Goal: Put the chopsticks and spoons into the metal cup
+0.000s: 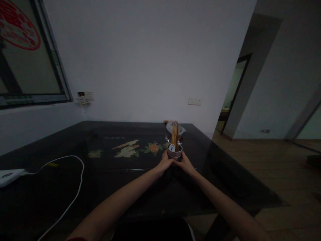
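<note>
A small round utensil holder (174,153) stands on the dark table (105,180), filled with wooden chopsticks (175,134) and spoons. My left hand (165,162) is wrapped round its left side and my right hand (186,163) round its right side. Both arms reach forward from the bottom of the view. The holder's base is hidden behind my fingers.
The table top bears a bird and flower inlay (130,149). A white cable (75,180) runs to a white device (10,175) at the left edge. A clear bag (173,126) lies behind the holder. A window is at left, a doorway (235,97) at right.
</note>
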Available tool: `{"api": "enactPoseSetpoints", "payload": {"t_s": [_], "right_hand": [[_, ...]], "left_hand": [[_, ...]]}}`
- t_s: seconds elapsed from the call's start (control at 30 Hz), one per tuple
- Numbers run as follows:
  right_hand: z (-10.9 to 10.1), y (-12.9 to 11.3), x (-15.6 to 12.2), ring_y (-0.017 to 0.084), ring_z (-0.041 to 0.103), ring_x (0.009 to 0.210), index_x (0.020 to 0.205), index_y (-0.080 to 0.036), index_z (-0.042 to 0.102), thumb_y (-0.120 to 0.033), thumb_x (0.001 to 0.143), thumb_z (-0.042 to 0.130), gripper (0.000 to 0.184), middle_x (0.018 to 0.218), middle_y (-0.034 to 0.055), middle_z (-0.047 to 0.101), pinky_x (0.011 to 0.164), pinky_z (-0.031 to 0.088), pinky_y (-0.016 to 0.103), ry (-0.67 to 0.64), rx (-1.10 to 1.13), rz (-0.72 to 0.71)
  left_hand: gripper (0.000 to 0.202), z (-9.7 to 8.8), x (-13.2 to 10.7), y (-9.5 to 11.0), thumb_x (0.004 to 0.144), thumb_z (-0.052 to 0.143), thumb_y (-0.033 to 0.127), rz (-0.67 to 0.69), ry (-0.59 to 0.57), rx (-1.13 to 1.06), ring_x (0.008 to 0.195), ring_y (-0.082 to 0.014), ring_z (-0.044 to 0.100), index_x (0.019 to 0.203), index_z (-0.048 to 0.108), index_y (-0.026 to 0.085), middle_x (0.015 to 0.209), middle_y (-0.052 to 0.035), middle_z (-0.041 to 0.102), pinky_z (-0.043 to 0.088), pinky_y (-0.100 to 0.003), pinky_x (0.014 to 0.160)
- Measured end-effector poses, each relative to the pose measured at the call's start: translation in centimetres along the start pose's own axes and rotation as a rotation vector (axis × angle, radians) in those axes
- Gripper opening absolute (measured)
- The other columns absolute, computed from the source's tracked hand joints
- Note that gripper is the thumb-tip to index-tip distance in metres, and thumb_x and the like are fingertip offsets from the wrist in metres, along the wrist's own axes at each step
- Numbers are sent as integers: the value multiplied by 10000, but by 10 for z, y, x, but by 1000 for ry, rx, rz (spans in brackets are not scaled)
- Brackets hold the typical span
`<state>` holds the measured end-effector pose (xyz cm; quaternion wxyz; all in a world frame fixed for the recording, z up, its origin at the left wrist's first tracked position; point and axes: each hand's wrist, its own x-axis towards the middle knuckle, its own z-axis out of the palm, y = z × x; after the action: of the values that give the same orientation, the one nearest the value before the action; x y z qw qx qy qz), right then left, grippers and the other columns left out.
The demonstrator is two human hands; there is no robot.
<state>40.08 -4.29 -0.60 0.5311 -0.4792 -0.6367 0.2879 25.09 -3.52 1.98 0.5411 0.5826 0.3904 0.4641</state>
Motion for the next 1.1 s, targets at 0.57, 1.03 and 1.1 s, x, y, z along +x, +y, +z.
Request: {"api": "enactPoseSetpoints", "payload": {"t_s": [0.57, 1.03, 1.1], "right_hand": [[-63, 17, 2, 272, 639, 984, 1051, -176, 517, -352, 502, 821, 651, 1068, 116, 665, 879, 507, 433, 168, 7, 81], [-72, 17, 2, 284, 634, 1006, 1064, -174, 518, -304, 473, 834, 683, 1084, 121, 660, 896, 509, 451, 161, 11, 128], [-72, 17, 2, 283, 633, 1013, 1090, -173, 509, -309, 477, 834, 707, 1101, 122, 656, 898, 510, 449, 149, 27, 125]], "left_hand": [[492, 53, 11, -24, 745, 544, 81, 303, -11, 339, 1163, -228, 514, 1233, 478, 92, 1246, -170, 541, 373, -380, 1032], [522, 46, 1, -22, 733, 503, 45, 387, -102, 429, 1174, -222, 526, 1250, 501, 117, 1265, -147, 563, 375, -394, 1054], [539, 45, 0, -21, 731, 508, 45, 380, -106, 418, 1174, -220, 528, 1262, 498, 138, 1269, -130, 567, 375, -398, 1055]]}}
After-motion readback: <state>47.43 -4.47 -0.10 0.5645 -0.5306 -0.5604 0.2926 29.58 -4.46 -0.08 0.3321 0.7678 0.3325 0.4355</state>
